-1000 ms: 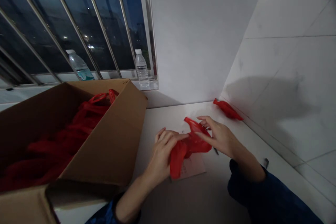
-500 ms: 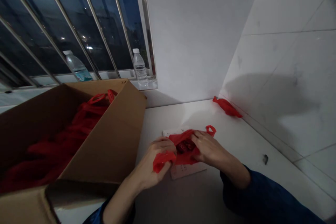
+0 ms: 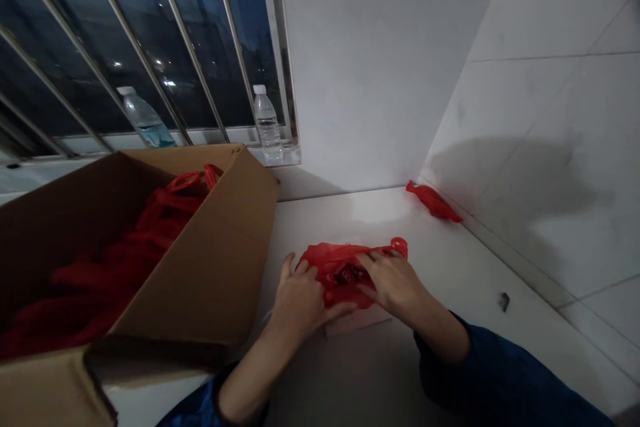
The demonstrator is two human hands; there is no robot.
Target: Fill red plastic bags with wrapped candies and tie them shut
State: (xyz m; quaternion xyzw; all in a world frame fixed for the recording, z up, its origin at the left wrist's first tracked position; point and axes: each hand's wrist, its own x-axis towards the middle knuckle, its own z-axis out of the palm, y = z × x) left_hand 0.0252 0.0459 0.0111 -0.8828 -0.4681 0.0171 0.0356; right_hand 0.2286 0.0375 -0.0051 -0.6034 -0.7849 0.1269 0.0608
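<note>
One red plastic bag (image 3: 323, 255) lies over a pale card (image 3: 360, 325), in from the tabletop (image 3: 450, 247)'s far edge, dark patterning at its middle. I see the left hand (image 3: 300, 303) spread upon it; whether the right hand (image 3: 397, 283) there grips, I cannot tell. Leftward, an open cardboard box (image 3: 210, 267) holds heaped red bags (image 3: 150, 220); a red bundle (image 3: 434, 203) lies at the far right corner.

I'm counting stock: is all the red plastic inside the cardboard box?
No, the right hand touches a red bag outside the box.
</note>
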